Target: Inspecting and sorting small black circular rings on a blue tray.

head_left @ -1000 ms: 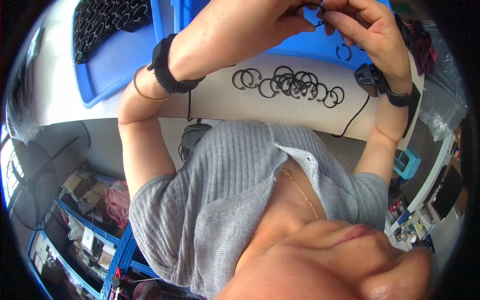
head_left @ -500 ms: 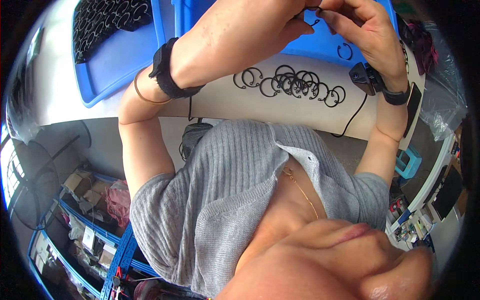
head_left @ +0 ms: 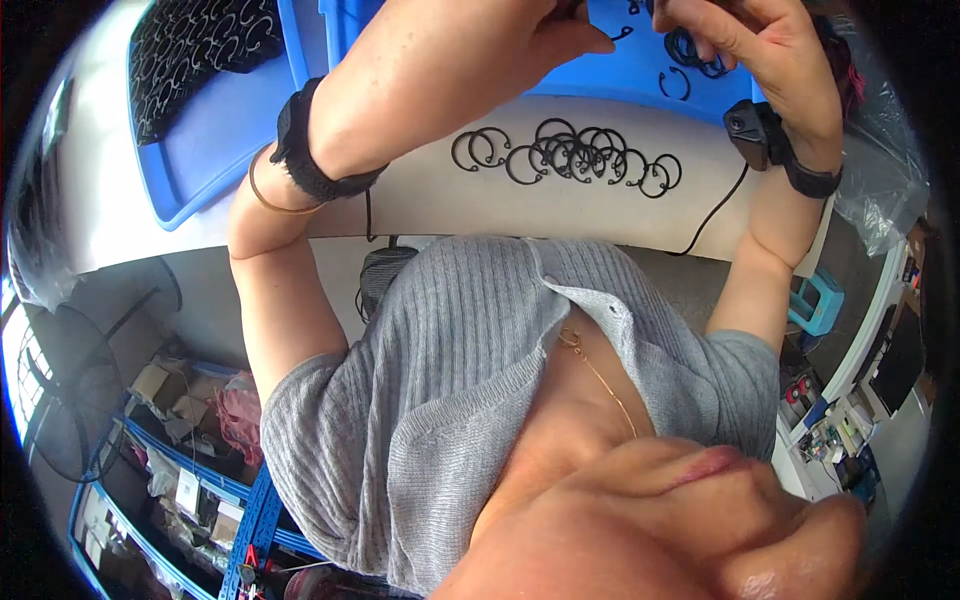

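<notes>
Step in hand: I judge this to be the sorting or checking of black snap rings, one ring worked between both hands at the top edge of the view.
Left hand: my left hand (head_left: 520, 35) is raised over the blue tray (head_left: 610, 85), fingers bunched together; what they pinch is cut off by the frame edge, so I cannot tell whether they close on a ring.
Right hand: my right hand (head_left: 765, 50) is raised opposite it, fingers curled downward above a small cluster of rings in the tray (head_left: 690, 50); whether it grips one I cannot tell.
Hands, relation: close together, fingertips nearly meeting, both well above the table.
Ring in hand: a short black arc (head_left: 622, 33) shows between the two hands; I cannot confirm that either hand holds it.
Rings laid out: a row of black snap rings (head_left: 570, 158) lies overlapping on the pale table (head_left: 450, 205), just in front of the tray.
Stock: a second blue tray (head_left: 215, 130) at my left carries a dense heap of rings (head_left: 190, 50).
Wrists: a black wristband (head_left: 305, 150) on the left, a small black wrist device (head_left: 752, 130) with a cable on the right.
Next move, as judged: calls for a fine pinch and a steady lowering onto the row without disturbing the rings already placed.
</notes>
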`<state>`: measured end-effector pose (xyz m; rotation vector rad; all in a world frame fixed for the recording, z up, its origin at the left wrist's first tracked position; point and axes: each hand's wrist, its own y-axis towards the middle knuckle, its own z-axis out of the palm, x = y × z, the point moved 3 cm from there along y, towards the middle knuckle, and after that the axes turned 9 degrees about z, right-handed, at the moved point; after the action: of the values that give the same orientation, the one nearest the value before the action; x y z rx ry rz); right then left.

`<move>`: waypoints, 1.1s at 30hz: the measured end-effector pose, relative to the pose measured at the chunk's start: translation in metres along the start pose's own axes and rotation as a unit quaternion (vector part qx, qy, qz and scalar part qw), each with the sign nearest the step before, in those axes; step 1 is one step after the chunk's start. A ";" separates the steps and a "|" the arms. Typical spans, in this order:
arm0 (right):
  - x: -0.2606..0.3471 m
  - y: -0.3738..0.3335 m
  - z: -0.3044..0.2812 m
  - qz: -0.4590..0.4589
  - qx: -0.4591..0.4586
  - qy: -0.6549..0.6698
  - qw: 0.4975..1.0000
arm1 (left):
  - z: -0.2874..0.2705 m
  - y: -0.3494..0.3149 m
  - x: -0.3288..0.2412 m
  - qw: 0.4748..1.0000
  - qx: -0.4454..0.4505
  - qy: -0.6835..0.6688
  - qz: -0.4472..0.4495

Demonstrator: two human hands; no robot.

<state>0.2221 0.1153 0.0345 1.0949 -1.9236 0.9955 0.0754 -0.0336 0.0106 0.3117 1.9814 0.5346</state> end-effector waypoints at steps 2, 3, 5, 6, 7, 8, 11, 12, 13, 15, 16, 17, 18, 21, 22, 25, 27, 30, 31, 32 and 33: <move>-0.005 0.000 0.008 0.007 0.005 0.006 1.000 | -0.002 0.001 -0.010 0.996 0.045 0.068 -0.031; -0.005 0.000 0.013 0.012 0.010 0.011 1.000 | -0.001 0.000 -0.012 0.993 0.061 0.091 -0.041; 0.000 0.000 0.016 0.040 -0.002 -0.005 0.999 | 0.002 -0.005 -0.002 0.987 0.081 0.136 -0.015; 0.000 0.000 0.017 0.038 -0.002 -0.003 0.999 | 0.004 -0.008 0.002 0.985 0.087 0.152 -0.007; 0.001 0.000 0.018 0.037 -0.003 -0.001 0.999 | 0.005 -0.009 0.004 0.990 0.068 0.120 -0.012; 0.000 0.000 0.015 0.039 -0.004 -0.001 0.999 | 0.005 -0.008 0.007 0.993 0.059 0.102 -0.013; -0.023 -0.002 -0.003 -0.021 -0.062 -0.047 0.997 | 0.002 -0.005 0.010 0.986 0.067 0.147 0.038; -0.017 -0.004 -0.006 -0.009 -0.039 -0.055 0.998 | 0.001 -0.003 -0.002 0.981 0.070 0.175 0.053; -0.012 -0.006 -0.010 0.004 -0.017 -0.062 0.998 | -0.003 -0.001 -0.014 0.985 0.078 0.154 0.002; -0.026 -0.009 -0.004 0.000 -0.003 -0.094 0.996 | -0.006 0.001 -0.019 0.988 0.085 0.122 -0.052; -0.031 -0.011 -0.001 -0.009 0.011 -0.127 0.992 | -0.008 -0.001 -0.018 0.988 0.084 0.121 -0.042; -0.033 -0.021 -0.004 0.089 0.042 -0.150 0.984 | -0.009 -0.001 -0.018 0.988 0.085 0.121 -0.035; -0.053 -0.030 -0.007 0.049 0.054 -0.208 0.975 | -0.011 -0.001 -0.019 0.989 0.084 0.120 -0.025; -0.071 -0.051 0.004 0.068 0.107 -0.189 0.974 | -0.016 -0.004 -0.027 0.988 0.074 0.130 -0.043; -0.075 -0.057 0.010 0.064 0.113 -0.194 0.972 | -0.017 -0.004 -0.029 0.987 0.073 0.135 -0.056; -0.102 -0.071 0.017 0.109 0.113 -0.191 0.969 | -0.008 0.003 -0.011 0.989 0.095 0.111 -0.027; -0.111 -0.072 0.021 0.141 0.169 -0.188 0.957 | -0.007 0.001 -0.015 0.989 0.092 0.113 -0.017; -0.102 -0.076 0.019 0.155 0.109 -0.219 0.957 | -0.006 0.000 -0.015 0.989 0.092 0.116 -0.015; -0.106 -0.080 0.012 0.200 0.050 -0.221 0.953 | 0.004 0.008 0.004 0.990 0.107 0.094 -0.004; -0.082 -0.070 0.007 0.132 0.062 -0.235 0.961 | -0.012 -0.007 -0.032 0.986 0.084 0.140 -0.028; -0.083 -0.068 -0.001 0.136 0.059 -0.237 0.960 | -0.012 -0.007 -0.030 0.988 0.082 0.132 -0.025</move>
<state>0.3159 0.1220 -0.0166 1.2452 -2.4800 1.0749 0.0786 -0.0554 0.0347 0.3029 2.2904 0.3966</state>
